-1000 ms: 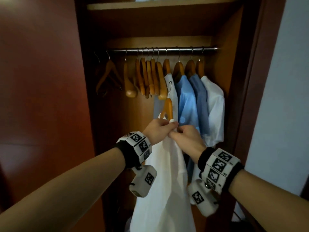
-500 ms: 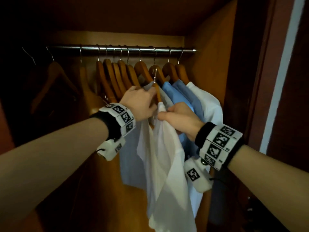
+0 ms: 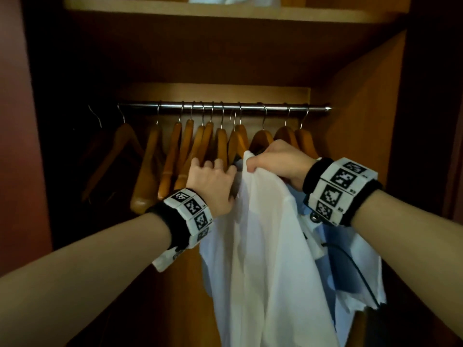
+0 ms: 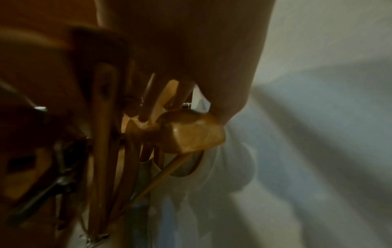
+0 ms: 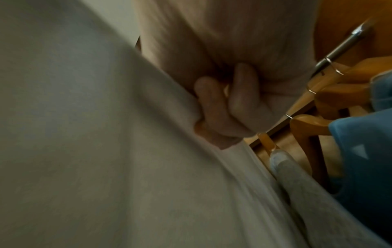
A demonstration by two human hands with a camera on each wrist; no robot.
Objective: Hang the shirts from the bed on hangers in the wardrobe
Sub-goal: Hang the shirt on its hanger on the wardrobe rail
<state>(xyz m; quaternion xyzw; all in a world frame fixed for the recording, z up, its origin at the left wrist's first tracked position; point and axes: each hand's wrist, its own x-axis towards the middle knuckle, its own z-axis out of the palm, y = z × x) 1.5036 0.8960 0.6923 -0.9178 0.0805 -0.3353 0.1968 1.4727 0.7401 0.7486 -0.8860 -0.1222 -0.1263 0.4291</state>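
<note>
A white shirt (image 3: pixel 270 246) hangs in front of the wardrobe rail (image 3: pixel 225 107). My right hand (image 3: pixel 278 161) grips its top edge in a fist, and the curled fingers (image 5: pixel 212 109) bunch the fabric. My left hand (image 3: pixel 213 181) is just left of the shirt. It holds a wooden hanger (image 3: pixel 234 144) whose blunt end (image 4: pixel 191 134) shows under the palm, with white cloth beside it. The hanger's hook reaches up to the rail; I cannot tell whether it is on it. Blue shirts (image 3: pixel 325 236) hang behind my right wrist.
Several empty wooden hangers (image 3: pixel 172 156) crowd the rail to the left of my hands. Three more hangers (image 3: pixel 285 136) on the right carry shirts. A shelf (image 3: pixel 200 8) runs above the rail, and the wardrobe's side wall (image 3: pixel 363 121) stands close on the right.
Both hands have lifted the white shirt and its hanger from chest height up to the rail. My right hand now sits higher on the shirt's top edge.
</note>
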